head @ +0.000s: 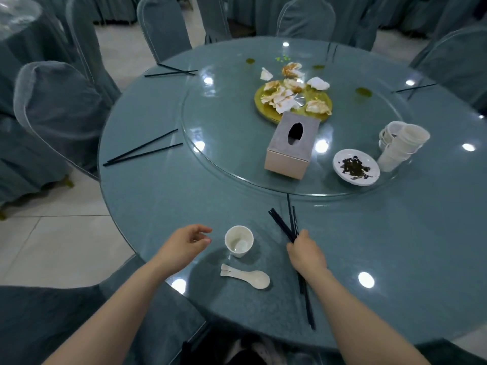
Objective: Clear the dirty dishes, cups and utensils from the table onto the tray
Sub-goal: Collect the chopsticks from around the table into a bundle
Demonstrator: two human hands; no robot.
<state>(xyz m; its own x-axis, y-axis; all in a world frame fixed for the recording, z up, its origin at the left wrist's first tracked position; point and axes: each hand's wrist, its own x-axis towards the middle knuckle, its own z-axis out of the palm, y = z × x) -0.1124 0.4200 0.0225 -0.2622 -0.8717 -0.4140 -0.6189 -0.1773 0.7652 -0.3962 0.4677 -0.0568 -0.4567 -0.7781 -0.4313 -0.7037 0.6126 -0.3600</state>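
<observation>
- I count one white cup (239, 241) and one white spoon (246, 277) at the near table (163, 206) edge, one saucer (356, 167), one stack of cups (402, 146).
- My right hand (305, 252) grips a bundle of black chopsticks (283, 225); I cannot tell how many.
- My left hand (185, 242) hovers beside the cup, fingers loosely spread, holding nothing.

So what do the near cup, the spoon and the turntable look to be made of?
Cup: glossy white, likely ceramic or melamine; sheen inside. Spoon: same matte-white look, probably ceramic or melamine. Turntable: clear glass; the cloth shows through and ceiling lights reflect off it.
</observation>
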